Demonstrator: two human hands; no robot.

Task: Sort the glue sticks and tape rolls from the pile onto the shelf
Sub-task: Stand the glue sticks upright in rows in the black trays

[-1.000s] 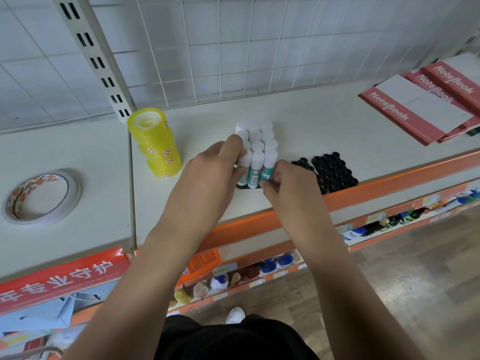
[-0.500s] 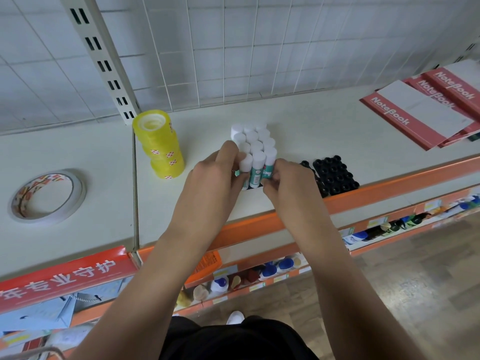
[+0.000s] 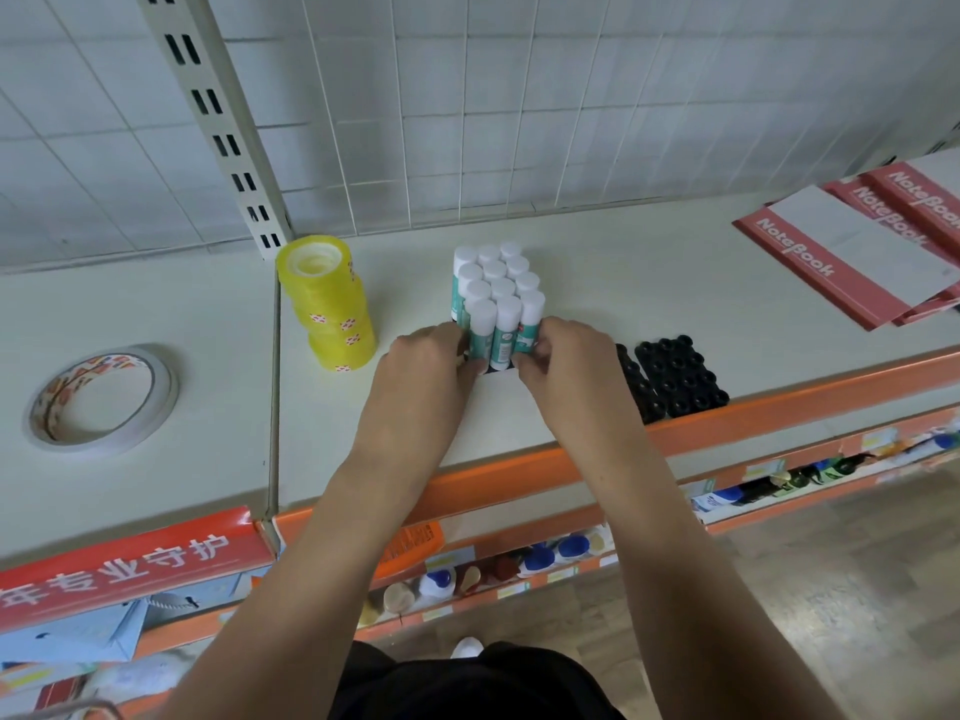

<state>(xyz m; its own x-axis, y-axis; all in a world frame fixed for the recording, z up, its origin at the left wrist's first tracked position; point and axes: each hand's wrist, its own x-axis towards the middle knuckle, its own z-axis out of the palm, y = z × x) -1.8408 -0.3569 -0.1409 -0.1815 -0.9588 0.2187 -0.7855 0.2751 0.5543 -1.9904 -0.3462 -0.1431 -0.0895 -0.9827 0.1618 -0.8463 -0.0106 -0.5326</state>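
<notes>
Between the two sets of fingertips: front row of the glue sticks point(image 3: 496, 304), a tight block of white-capped, teal-labelled tubes standing upright on the shelf point(image 3: 597, 283). Left hand point(image 3: 423, 358): fingers curled against the left side of that front row, gripping it. Right hand point(image 3: 563, 363): thumb and fingers pinch the front-right stick low on its barrel. Rest of the block runs back beyond the fingers toward the wire grid wall point(image 3: 571, 122). Left of the left fingers, near but apart: stack of yellow tape rolls point(image 3: 330, 304), upright, upper rolls slightly offset. Further left, well apart, past the shelf seam: flat tape roll point(image 3: 101, 402), lying down. Just right of the right knuckles: black trays point(image 3: 675, 381), partly hidden by the wrist. Far right: red notebooks point(image 3: 810, 257), overlapping. Under the wrists: orange shelf edge point(image 3: 779, 402); items on the lower shelf too blurred to identify.
</notes>
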